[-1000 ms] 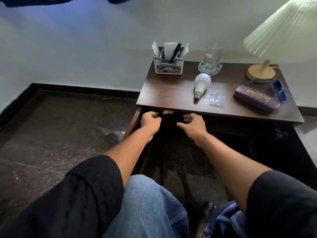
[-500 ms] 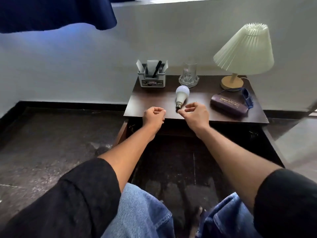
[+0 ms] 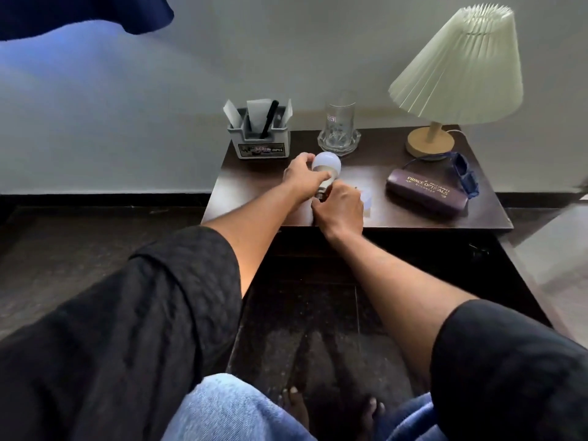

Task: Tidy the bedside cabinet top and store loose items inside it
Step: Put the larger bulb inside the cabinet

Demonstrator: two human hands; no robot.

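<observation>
A white light bulb [image 3: 326,163] lies on the dark wooden cabinet top [image 3: 248,186], and my left hand [image 3: 300,178] is closed around its body. My right hand [image 3: 340,208] rests just in front, fingers curled over a small clear plastic hook piece [image 3: 366,198] next to the bulb's metal base; whether it grips the piece is hidden. A purple glasses case [image 3: 426,192] lies to the right with blue glasses [image 3: 466,173] behind it. Below the top, the cabinet front is dark and open.
At the back stand a grey organiser [image 3: 264,138] with a pen and papers, an empty glass [image 3: 339,128] and a table lamp [image 3: 445,74]. Dark stone floor lies to the left. My knees and bare feet are below the cabinet.
Both hands rose from the cabinet's front edge onto the top. My left hand closed on the bulb, and my right hand moved over the clear hook piece.
</observation>
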